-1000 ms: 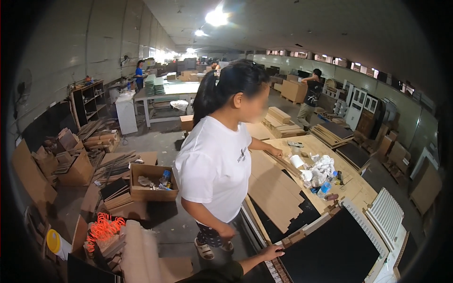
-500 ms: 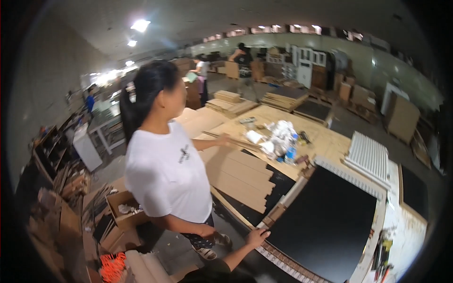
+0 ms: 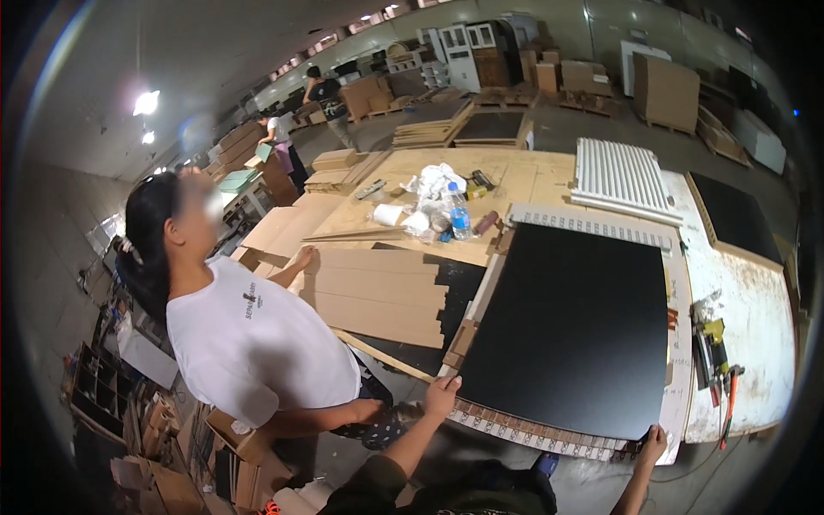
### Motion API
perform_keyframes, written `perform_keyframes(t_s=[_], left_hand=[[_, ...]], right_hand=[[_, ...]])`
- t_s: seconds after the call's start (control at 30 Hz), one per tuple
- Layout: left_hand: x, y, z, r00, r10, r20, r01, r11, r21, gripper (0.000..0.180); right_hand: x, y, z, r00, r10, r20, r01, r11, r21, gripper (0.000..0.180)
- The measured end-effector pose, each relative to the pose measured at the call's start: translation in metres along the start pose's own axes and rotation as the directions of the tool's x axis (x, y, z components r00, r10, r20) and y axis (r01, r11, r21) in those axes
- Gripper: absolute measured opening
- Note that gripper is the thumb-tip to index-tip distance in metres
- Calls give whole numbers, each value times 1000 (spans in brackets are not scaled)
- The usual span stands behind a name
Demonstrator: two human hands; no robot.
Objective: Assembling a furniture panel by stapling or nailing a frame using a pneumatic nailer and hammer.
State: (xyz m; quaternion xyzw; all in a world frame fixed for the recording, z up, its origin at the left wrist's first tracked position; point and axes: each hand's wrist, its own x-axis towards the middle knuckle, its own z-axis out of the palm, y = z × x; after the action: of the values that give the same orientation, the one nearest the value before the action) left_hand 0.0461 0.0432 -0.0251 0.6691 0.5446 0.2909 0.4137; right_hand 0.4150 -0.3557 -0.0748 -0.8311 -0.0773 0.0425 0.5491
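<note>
A large black panel (image 3: pixel 566 326) lies flat on a jig-like frame of pale boards and patterned strips. My left hand (image 3: pixel 442 396) is closed on its near left corner. At the near right corner, my right hand (image 3: pixel 654 445) pinches the edge between thumb and fingers. Under the panel's near edge runs a row of brown and white patterned blocks (image 3: pixel 532 429). To the left, brown cardboard strips (image 3: pixel 369 292) rest over another black panel (image 3: pixel 462 287). A co-worker in a white shirt (image 3: pixel 257 335) stands at my left, one hand (image 3: pixel 305 255) by the strips' far left corner.
Behind the panel are a water bottle (image 3: pixel 459 219), white crumpled wrapping (image 3: pixel 433 184) and a paper cup (image 3: pixel 388 215). A white ribbed panel (image 3: pixel 622 176) lies at the far right. Hand tools (image 3: pixel 714 352) lie on the white table (image 3: pixel 751 318). An open carton (image 3: pixel 240 438) stands on the left.
My view has swung right. My right hand has come into view at the panel's near right corner, while my left stays at the near left one. The co-worker's far hand has left the thin sticks.
</note>
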Motion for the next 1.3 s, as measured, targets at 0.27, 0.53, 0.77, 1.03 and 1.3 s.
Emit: perform_keyframes(t_s=[0.27, 0.53, 0.77, 1.03, 1.3], left_hand=[[-2, 2, 11, 999, -15, 30, 23, 958, -285, 18], [12, -2, -3, 946, 321, -51, -286, 897, 337, 44], [-68, 175, 58, 755, 642, 136, -652, 710, 266, 58], [-89, 234, 167, 619, 725, 303, -764, 465, 448, 64], [-80, 193, 207, 816, 349, 461, -576, 429, 695, 79]], right_hand=[[-1, 4, -23, 979, 202, 28, -204, 974, 97, 24], [-6, -61, 17, 998, 43, 52, -45, 999, 27, 33], [-24, -83, 1, 963, -267, -28, 259, 951, -172, 26], [-8, -82, -21, 949, 95, 299, -72, 994, -87, 37], [136, -96, -142, 987, -125, -100, 76, 915, -396, 46]])
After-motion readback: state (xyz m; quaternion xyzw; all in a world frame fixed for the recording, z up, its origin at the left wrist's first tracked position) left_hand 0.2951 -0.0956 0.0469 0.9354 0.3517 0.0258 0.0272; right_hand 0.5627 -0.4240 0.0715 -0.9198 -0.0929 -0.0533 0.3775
